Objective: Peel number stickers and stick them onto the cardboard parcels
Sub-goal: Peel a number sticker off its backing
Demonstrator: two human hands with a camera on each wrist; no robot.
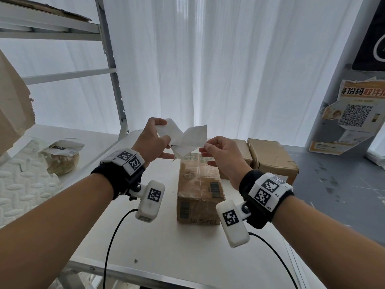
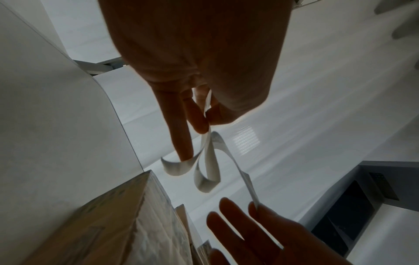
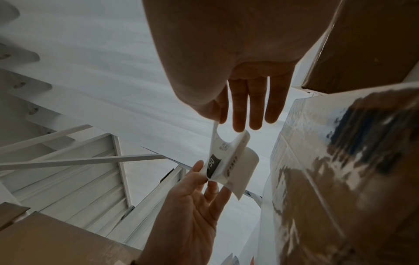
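Both hands are raised over a taped cardboard parcel [image 1: 198, 184] on the white table [image 1: 166, 257]. My left hand [image 1: 164, 140] pinches the white backing paper [image 1: 168, 128]. My right hand [image 1: 205, 146] pinches a corner of the number sticker [image 1: 194, 135] between thumb and forefinger, its other fingers straight. The sticker is partly lifted and still joined to the backing at the bottom. In the right wrist view the sticker [image 3: 215, 157] shows a black "750" tag and a small code. The left wrist view has the curled paper [image 2: 208, 170] running between the hands.
Two more cardboard parcels [image 1: 273, 159] stand behind the first. A metal shelf rack [image 1: 112, 65] rises at the left, with a bagged parcel [image 1: 62, 159] on its shelf and a torn box [image 1: 12, 113] at the edge. A QR poster [image 1: 352, 115] hangs at the right.
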